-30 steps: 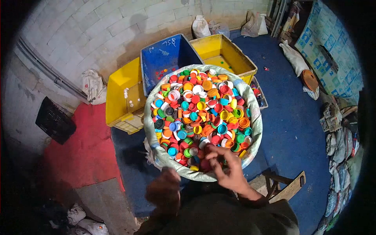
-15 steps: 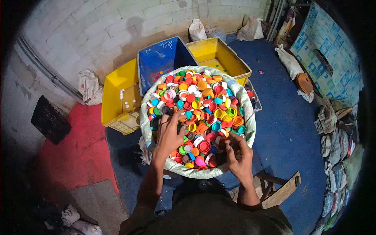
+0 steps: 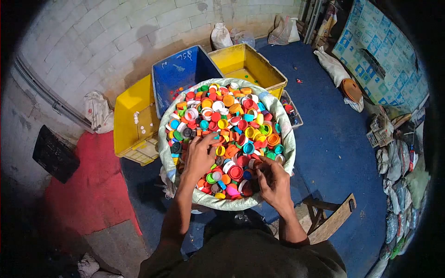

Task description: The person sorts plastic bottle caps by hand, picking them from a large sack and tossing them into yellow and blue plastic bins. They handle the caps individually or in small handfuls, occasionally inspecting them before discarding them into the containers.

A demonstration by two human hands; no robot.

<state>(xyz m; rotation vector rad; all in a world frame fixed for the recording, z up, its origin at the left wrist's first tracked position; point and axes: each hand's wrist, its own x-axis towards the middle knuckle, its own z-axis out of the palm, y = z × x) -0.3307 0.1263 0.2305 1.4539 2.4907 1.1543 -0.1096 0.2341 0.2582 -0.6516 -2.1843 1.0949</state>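
A large round sack [image 3: 288, 143] with a rolled pale-green rim is heaped with plastic bottle caps [image 3: 235, 173] in red, orange, yellow, white, green and blue. On the left part of the heap rests my left hand [image 3: 199, 156], its thumb and forefinger apart among the caps, near a turquoise one. At the heap's right side, my right hand [image 3: 275, 183] has its fingers curled around a brownish bottle cap [image 3: 253, 163] at the fingertips. Its far fingertips are partly hidden.
Behind the sack stand a blue bin [image 3: 178, 69] and two yellow bins, one to its left [image 3: 124, 125] and one to its right [image 3: 273, 74], with a few caps inside. A wooden stool [image 3: 334, 220] sits at right. Filled bags [image 3: 394, 204] line the right side.
The view has shifted slightly, so the sack and bins appear a little further left. Both hands stay at nearly the same places on the heap, with only small finger movement.
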